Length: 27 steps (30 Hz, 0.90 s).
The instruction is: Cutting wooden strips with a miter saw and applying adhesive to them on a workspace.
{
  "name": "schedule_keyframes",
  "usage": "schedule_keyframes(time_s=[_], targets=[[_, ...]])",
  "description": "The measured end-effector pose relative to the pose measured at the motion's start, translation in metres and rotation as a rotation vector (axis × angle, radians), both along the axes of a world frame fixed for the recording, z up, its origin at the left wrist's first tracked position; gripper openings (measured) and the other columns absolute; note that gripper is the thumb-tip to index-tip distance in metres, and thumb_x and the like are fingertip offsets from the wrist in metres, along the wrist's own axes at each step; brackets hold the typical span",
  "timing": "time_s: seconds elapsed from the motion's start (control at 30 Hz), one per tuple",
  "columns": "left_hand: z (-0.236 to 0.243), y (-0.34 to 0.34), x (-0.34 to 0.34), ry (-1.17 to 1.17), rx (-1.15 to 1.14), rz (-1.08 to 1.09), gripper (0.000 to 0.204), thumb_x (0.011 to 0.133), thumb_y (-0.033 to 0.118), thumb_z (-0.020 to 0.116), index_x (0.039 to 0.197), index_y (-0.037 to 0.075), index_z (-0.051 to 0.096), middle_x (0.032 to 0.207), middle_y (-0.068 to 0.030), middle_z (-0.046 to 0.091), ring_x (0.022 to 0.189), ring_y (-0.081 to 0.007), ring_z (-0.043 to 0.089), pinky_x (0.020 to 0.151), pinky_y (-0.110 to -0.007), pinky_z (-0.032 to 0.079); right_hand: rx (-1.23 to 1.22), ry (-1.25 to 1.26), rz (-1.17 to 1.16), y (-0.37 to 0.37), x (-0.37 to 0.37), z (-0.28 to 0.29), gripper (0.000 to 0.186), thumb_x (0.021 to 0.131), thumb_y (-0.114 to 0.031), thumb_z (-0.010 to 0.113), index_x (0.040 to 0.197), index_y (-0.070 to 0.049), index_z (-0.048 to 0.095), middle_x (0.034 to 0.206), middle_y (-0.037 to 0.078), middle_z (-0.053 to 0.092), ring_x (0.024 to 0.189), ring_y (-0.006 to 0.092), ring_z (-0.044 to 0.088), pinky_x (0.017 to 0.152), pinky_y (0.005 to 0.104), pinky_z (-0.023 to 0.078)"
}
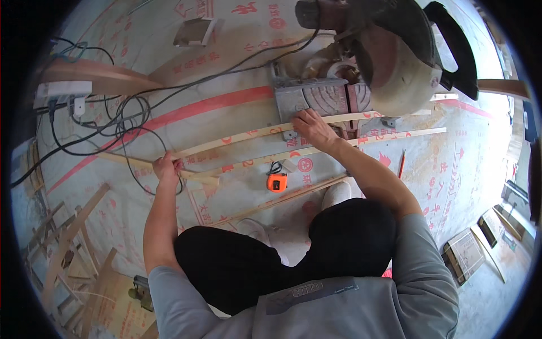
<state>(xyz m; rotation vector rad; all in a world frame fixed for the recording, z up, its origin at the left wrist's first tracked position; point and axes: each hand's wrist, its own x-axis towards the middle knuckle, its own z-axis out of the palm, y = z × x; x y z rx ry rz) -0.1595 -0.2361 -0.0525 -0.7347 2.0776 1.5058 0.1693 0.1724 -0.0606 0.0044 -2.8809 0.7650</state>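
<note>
A long, thin wooden strip (237, 137) runs from my left hand across the front of the miter saw (398, 70). My left hand (167, 165) is closed round the strip's left end. My right hand (315, 130) grips the same strip at the left front of the saw's metal base (316, 100), fingers bent over it. The strip continues right, under the blade guard. A second wooden strip (254, 160) lies nearer to me on the floor covering, roughly alongside the first. Part of the held strip is hidden behind my right fingers.
An orange tape measure (276, 182) lies before my knees, near another strip (288, 196). A red pencil (402, 164) is at right. Black cables (132, 116) coil at left by a white power strip (65, 89). A wooden frame (70, 254) stands lower left.
</note>
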Motion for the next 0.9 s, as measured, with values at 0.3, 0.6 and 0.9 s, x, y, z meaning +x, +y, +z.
schedule_keyframes(time_s=[0.3, 0.6, 0.9], targets=[[-0.006, 0.003, 0.005, -0.018, 0.001, 0.048, 0.031, 0.09, 0.007, 0.068, 0.113, -0.005, 0.051, 0.085, -0.0189, 0.065, 0.06, -0.0268, 0.065, 0.05, -0.033, 0.058, 0.007, -0.047, -0.021, 0.001, 0.001, -0.003, 0.057, 0.071, -0.007, 0.078, 0.125, -0.006, 0.059, 0.122, 0.011, 0.056, 0.115, 0.0311, 0.053, 0.103, 0.0423, 0.043], [-0.044, -0.002, -0.008, 0.072, -0.202, 0.084, 0.037, 0.089, 0.01, 0.068, 0.111, -0.006, 0.043, 0.08, -0.0177, 0.062, 0.05, -0.0236, 0.056, 0.039, -0.034, 0.047, 0.006, 0.033, -0.242, -0.01, 0.015, 0.029, 0.04, 0.08, -0.015, 0.077, 0.117, -0.007, 0.064, 0.112, 0.01, 0.063, 0.107, 0.0306, 0.06, 0.095, 0.0414, 0.047], [-0.059, -0.04, -0.051, -0.119, 0.014, -0.12, 0.021, 0.09, 0.012, 0.065, 0.101, -0.001, 0.052, 0.082, -0.0154, 0.062, 0.059, -0.0241, 0.059, 0.044, -0.031, 0.047, -1.578, -0.107, -1.323, 0.027, 0.045, 0.01, 0.026, 0.104, -0.025, 0.062, 0.104, 0.001, 0.062, 0.084, 0.011, 0.069, 0.069, 0.0191, 0.067, 0.061, 0.0324, 0.058]])
